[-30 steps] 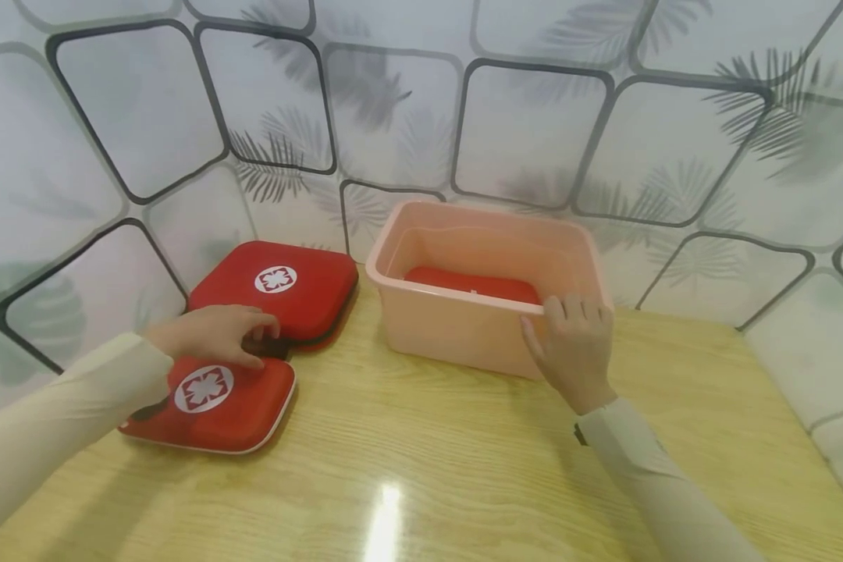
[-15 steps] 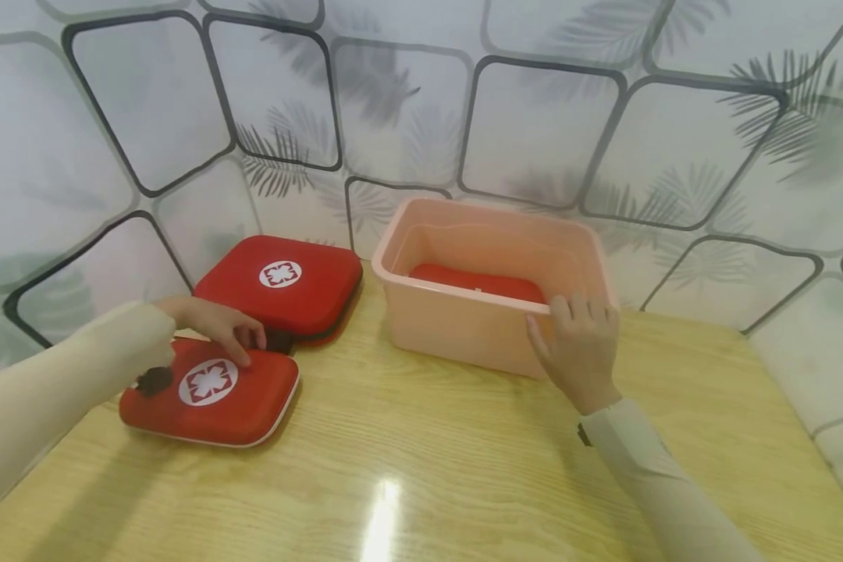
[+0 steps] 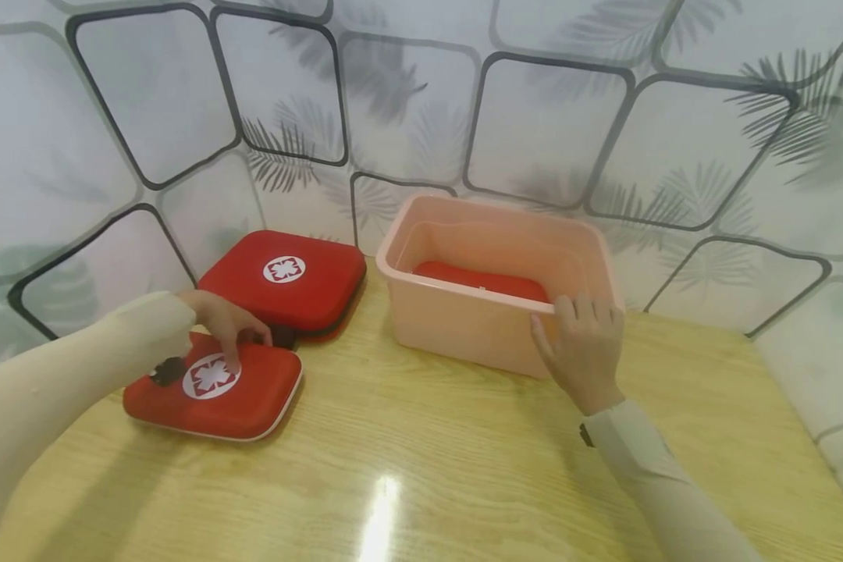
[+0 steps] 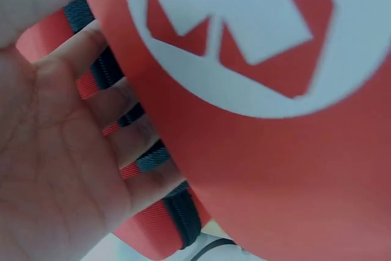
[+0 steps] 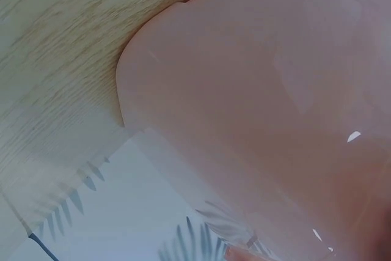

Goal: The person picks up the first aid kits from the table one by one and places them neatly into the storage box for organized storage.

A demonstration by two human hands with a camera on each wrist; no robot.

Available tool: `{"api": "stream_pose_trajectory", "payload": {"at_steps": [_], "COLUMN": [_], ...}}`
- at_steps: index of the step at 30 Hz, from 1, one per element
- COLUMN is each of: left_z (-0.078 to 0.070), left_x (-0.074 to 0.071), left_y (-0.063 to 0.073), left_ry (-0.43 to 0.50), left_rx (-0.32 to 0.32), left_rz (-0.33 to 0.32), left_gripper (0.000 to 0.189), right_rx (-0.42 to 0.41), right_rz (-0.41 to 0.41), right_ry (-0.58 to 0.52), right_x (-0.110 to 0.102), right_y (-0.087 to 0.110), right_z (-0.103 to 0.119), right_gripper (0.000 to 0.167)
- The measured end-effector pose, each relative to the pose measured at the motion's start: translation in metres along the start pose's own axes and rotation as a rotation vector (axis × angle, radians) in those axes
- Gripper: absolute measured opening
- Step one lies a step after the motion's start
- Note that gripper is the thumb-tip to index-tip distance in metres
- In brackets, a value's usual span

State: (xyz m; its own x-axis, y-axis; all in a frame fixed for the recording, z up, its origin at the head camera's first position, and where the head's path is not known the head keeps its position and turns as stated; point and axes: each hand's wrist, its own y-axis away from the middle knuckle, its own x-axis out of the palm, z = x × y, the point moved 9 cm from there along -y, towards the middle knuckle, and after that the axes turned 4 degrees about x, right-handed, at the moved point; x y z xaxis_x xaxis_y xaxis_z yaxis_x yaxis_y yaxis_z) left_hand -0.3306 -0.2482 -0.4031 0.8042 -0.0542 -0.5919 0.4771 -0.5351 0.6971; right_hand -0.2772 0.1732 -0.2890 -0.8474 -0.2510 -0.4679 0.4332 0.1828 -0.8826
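My left hand (image 3: 226,318) grips the far edge of the nearer red first-aid case (image 3: 260,394). The thumb lies on its top by the white emblem; in the left wrist view the fingers reach behind the edge of this case (image 4: 287,163), their tips hidden. Just behind lies a larger red first-aid case (image 3: 323,281) with a dark zip band. Over at the pink plastic bin (image 3: 457,324), my right hand (image 3: 585,355) holds the near rim by its right corner, fingers over the rim and thumb outside. Another red case (image 3: 481,282) lies inside the bin, partly hidden by its front wall.
Everything stands on a light wooden table (image 3: 421,437). A patterned wall covering (image 3: 407,101) rises right behind the bin and the larger case, and bounds the table on the left and right too.
My left hand has come down from hovering over the nearer case to gripping its far edge. The right hand stays on the bin's rim. The head view has shifted slightly.
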Motion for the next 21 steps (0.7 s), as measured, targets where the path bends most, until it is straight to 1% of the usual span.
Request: {"api": "stream_pose_trajectory", "payload": {"at_steps": [4,7,11,14,17,21], "left_z": [0.002,0.002,-0.003,-0.009,-0.014,-0.018], "left_x": [0.001,0.003,0.006,0.012,0.018,0.022], "left_y": [-0.002,-0.004,-0.007,-0.009,-0.012,-0.017], "left_ry": [0.028,0.034,0.018,0.035,0.072,0.1], "left_rx": [0.016,0.007,-0.005,-0.015,-0.019,-0.02], "left_rz": [-0.022,-0.034,-0.042,-0.013,0.024,0.038], "left_gripper": [0.051,0.051,0.052,0.054,0.057,0.066], "right_rx": [0.0,-0.001,-0.001,-0.001,0.0,0.001], "right_rz": [-0.007,-0.007,-0.001,0.004,0.003,-0.001], "right_ry": [0.007,0.013,0.016,0.018,0.017,0.014], "right_x": [-0.001,-0.001,0.0,0.0,0.0,0.0], "right_y": [0.0,-0.001,-0.001,-0.001,-0.001,-0.001], "right_z": [0.0,0.0,0.0,0.0,0.0,-0.001], "right_gripper": [0.044,0.045,0.046,0.046,0.046,0.045]}}
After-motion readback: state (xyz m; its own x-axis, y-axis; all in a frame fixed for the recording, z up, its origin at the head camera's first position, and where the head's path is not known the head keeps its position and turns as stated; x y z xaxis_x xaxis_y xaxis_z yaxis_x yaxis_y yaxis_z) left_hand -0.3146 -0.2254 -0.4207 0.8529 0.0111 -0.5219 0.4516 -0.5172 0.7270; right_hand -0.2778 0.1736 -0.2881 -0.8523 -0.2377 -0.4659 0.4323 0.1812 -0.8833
